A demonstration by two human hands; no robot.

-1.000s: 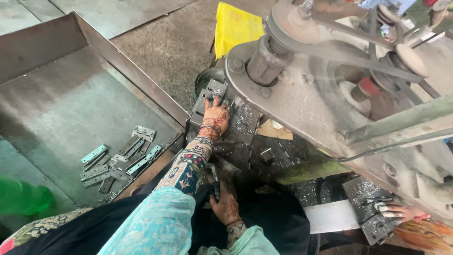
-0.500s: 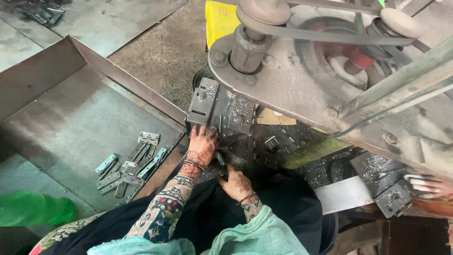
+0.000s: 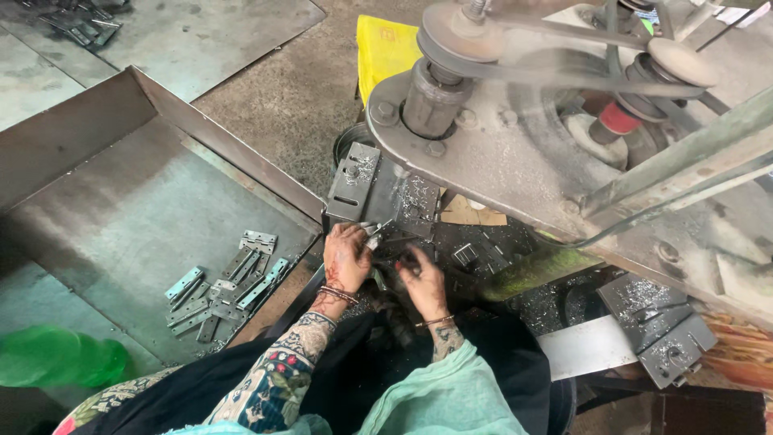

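Below the drill head, the left hand [image 3: 346, 256] pinches a small metal part [image 3: 373, 231]; the right hand [image 3: 422, 278], at three o'clock, has its fingers curled on a dark piece [image 3: 407, 259].

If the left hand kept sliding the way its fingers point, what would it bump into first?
Probably the grey metal block on the machine, just beyond the left hand. Its fingertips point up-picture toward it, though the depth between them is unclear.

workshop setting, seen from above: rough grey concrete floor [image 3: 282, 89], flat steel sheets [image 3: 201, 32] laid over it at upper left, a large sheet-metal tray [image 3: 105, 201] at left, a yellow object [image 3: 386, 48], possibly a bag, beyond. even, shadowless light.
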